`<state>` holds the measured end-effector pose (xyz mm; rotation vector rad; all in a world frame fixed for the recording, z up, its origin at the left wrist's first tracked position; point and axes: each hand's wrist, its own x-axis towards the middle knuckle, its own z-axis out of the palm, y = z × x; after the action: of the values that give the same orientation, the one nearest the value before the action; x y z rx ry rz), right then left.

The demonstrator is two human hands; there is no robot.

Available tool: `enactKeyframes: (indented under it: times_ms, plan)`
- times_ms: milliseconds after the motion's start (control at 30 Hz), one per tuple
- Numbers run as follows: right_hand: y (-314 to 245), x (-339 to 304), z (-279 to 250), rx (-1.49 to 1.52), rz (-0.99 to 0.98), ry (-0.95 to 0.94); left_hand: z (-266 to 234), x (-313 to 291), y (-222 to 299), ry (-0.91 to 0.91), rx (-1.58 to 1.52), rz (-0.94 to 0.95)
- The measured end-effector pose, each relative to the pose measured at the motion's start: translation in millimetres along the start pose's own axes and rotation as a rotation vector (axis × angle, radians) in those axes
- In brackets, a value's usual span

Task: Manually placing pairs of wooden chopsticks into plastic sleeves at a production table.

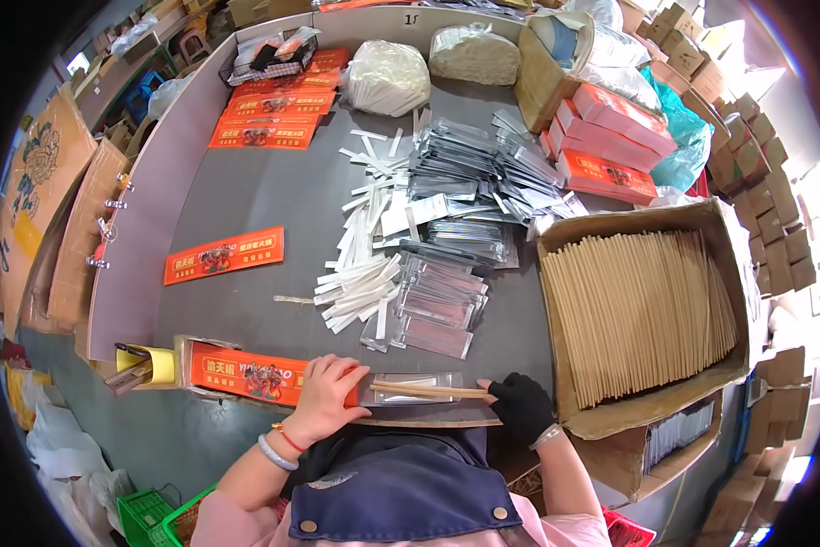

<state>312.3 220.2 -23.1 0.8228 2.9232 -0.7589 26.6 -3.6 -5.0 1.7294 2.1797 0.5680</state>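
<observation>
My left hand grips the right end of an orange printed paper sleeve at the table's front edge, fingers over the far side and thumb along the near side. In a black fingerless glove, my right hand is closed on the right end of a pair of wooden chopsticks. The chopsticks lie level over a clear plastic packet with something white in it, their left tips close to my left hand. Whether those tips are inside the sleeve, I cannot tell.
Right of my hand stands a carton of chopsticks. Ahead lie white paper strips and heaped clear packets. One orange sleeve lies at left; more sleeves are fanned behind. A yellow holder sits at the left front corner.
</observation>
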Motion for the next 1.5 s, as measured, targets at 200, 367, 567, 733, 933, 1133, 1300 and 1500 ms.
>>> enactKeyframes:
  times_ms: [200,367,567,733,933,1133,1300,1500]
  plan:
    - [-35,43,52,0.259,-0.306,0.152,20,11,13,0.037,-0.092,0.028]
    - [-22,26,26,0.105,0.126,0.149,16,14,18,0.028,0.038,0.005]
    - [-104,60,57,0.589,-0.198,0.194,18,35,26,0.066,-0.01,0.095]
    - [-82,53,10,-0.07,-0.213,0.147,-23,52,23,-0.313,0.138,0.225]
    - [-59,32,-7,0.051,0.048,0.275,-87,54,-51,0.334,0.378,0.081]
    - [-78,32,-6,-0.099,-0.035,0.208,25,-6,-13,0.207,0.068,-0.358]
    - [-79,35,-8,-0.129,-0.126,0.086,31,-6,-21,0.213,-0.087,-0.429]
    - [-111,67,60,0.015,-0.277,0.053,21,2,-18,0.097,-0.059,-0.391]
